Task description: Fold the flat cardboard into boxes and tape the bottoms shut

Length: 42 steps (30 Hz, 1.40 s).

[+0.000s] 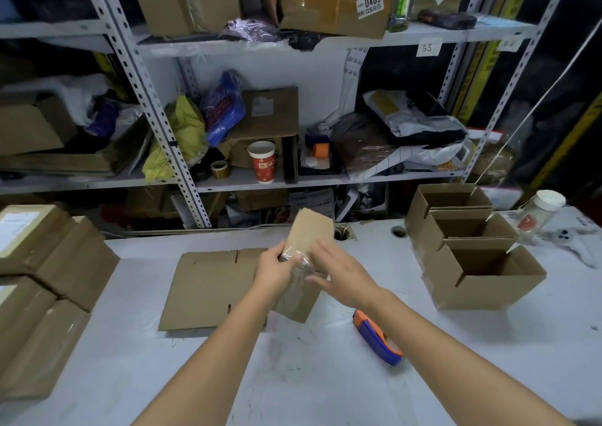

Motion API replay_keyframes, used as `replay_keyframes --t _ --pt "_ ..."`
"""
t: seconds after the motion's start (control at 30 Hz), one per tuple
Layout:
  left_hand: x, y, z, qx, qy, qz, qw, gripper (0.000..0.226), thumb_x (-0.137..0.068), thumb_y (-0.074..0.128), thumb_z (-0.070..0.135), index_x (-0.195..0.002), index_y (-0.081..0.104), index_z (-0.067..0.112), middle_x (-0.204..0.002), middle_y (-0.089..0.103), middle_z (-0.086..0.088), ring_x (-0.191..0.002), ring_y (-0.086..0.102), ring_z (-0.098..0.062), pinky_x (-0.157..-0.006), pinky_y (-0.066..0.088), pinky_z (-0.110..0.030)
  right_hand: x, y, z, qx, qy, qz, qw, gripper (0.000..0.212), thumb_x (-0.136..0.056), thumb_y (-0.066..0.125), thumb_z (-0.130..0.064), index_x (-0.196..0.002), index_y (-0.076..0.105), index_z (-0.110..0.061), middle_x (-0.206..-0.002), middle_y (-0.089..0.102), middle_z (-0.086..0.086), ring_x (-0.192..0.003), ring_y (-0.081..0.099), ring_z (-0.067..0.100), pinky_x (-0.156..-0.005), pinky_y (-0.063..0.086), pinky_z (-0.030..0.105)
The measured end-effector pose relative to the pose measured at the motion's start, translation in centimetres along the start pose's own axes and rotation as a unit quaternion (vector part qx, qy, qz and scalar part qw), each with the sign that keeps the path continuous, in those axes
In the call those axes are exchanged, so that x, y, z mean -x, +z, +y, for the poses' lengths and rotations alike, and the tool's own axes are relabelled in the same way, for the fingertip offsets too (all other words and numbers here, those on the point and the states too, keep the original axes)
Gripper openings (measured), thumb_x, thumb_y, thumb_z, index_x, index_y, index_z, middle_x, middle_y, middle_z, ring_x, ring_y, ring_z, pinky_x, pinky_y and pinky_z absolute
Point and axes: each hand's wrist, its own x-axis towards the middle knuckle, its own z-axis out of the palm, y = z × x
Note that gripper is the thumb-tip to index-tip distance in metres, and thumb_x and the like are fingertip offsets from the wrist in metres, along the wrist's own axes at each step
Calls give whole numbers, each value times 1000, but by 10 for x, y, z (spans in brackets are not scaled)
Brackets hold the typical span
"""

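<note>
left grip [274, 270] holds one box [311, 230]; three boxes [431, 228] nearby.

Blurred, partly behind left hand [277, 272]: small cardboard box [308, 235]. Hidden behind that hand too: right edge of flat cardboard [208, 289]. Cut off at left: stacked boxes [42, 262]. Too small to read: fine print on 0409 label [369, 2].

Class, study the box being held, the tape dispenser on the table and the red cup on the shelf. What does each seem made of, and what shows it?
Held box: brown cardboard, matte, with a creased flap; its glossy strip looks like clear tape. Tape dispenser: probably plastic, smooth orange and blue shell. Red cup: likely paper, printed sides, white inside rim.
</note>
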Motion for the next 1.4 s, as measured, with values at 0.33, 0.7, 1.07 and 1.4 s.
replay_keyframes --t 0.33,0.7,1.07,1.4 --pt "3 -7 4 44 -12 -67 997 84 -94 68 36 -160 18 21 -142 57 -3 -136 48 -21 -114 38 -39 13 12 34 -172 150 135 964 31 -99 60 -33 -127 62 -19 -111 69 1 -104 62 26 -86 49 38" --pt "5 -19 -22 -25 -35 55 998 31 -97 60 39 -120 69 19 -104 71 5 -94 64 -15 -79 50 -32 16 13 40 -335 256 148 894 43 -95 64 -37 -132 62 -16 -120 67 -2 -108 60 17 -84 49 29" --pt "2 -35 10 -144 -13 -115 983 34 -96 65 27 -130 65 23 -118 68 -1 -107 61 -21 -88 49 -34 11 15 19 -212 133 -93 964 79 -86 71 -51 -152 29 -43 -141 52 -9 -127 52 15 -107 45 36" --pt "20 -2 -25 -42 -62 -81 994 68 -95 65 39 -154 37 20 -152 46 -6 -134 49 -23 -108 43 -38 23 43 26 -431 248 53 866 33 -93 68 -33 -123 55 -36 -118 68 -7 -106 66 15 -96 55 42"
